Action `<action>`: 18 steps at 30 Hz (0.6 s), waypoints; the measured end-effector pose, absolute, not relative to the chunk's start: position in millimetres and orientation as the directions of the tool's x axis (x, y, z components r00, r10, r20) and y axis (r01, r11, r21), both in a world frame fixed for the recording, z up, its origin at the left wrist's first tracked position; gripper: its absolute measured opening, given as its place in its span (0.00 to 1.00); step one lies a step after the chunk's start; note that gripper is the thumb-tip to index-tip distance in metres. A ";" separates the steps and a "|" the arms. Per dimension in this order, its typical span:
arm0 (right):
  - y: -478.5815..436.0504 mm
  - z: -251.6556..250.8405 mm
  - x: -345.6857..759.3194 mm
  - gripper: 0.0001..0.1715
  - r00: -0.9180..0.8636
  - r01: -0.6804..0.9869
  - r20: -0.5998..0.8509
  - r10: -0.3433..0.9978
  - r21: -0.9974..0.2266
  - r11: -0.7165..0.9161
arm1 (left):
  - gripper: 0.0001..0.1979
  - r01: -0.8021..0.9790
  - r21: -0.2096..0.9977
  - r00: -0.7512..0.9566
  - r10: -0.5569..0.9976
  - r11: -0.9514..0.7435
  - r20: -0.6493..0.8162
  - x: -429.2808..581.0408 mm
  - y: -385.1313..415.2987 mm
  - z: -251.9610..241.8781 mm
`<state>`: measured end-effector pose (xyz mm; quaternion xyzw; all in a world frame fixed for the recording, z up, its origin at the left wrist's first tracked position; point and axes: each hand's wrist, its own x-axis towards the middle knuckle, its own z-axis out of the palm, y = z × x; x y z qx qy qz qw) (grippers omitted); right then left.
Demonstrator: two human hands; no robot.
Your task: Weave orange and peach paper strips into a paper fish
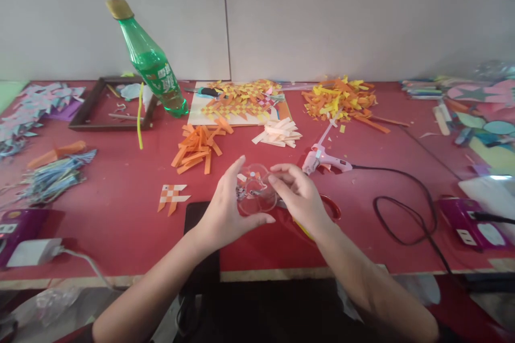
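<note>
Hands (219, 206) (301, 195) holding clear round container (257, 207) (small bits (254, 192) inside)

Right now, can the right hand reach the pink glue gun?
Probably yes: the glue gun lies near the right hand, nothing between them, though its fingers seem to hold a clear round container.

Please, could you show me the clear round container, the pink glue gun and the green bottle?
Clear round container (257, 207): head view, on its bare lower part.
Pink glue gun (331, 161): head view, on its body.
Green bottle (161, 79): head view, on its label.
</note>
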<state>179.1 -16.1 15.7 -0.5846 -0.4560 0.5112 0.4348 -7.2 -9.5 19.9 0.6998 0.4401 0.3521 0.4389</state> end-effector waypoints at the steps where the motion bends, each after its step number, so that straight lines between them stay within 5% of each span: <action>1: -14.5 14.7 178.7 0.18 0.074 0.092 -0.188 0.979 -0.977 -0.194 | 0.55 0.149 0.985 0.327 0.944 -0.087 0.034 -7.3 -6.9 18.5; 4: -12.1 12.9 180.2 0.16 0.065 0.089 -0.159 0.985 -0.982 -0.164 | 0.41 -0.321 0.872 0.304 0.913 0.369 -0.274 -9.8 1.7 14.0; 6: -11.4 12.3 182.0 0.15 0.039 0.103 -0.143 0.989 -0.984 -0.146 | 0.27 -0.392 0.754 0.373 0.840 0.527 -0.393 -11.9 6.1 11.3; 15: 4.8 23.2 198.6 0.10 -0.036 0.428 0.080 0.996 -0.900 0.088 | 0.19 -0.406 0.611 0.510 0.723 0.680 -0.466 -11.6 4.6 6.9; 18: 8.3 37.1 201.4 0.05 -0.195 0.606 0.253 0.948 -0.729 0.319 | 0.20 -0.406 0.593 0.524 0.709 0.695 -0.472 -11.0 5.2 7.5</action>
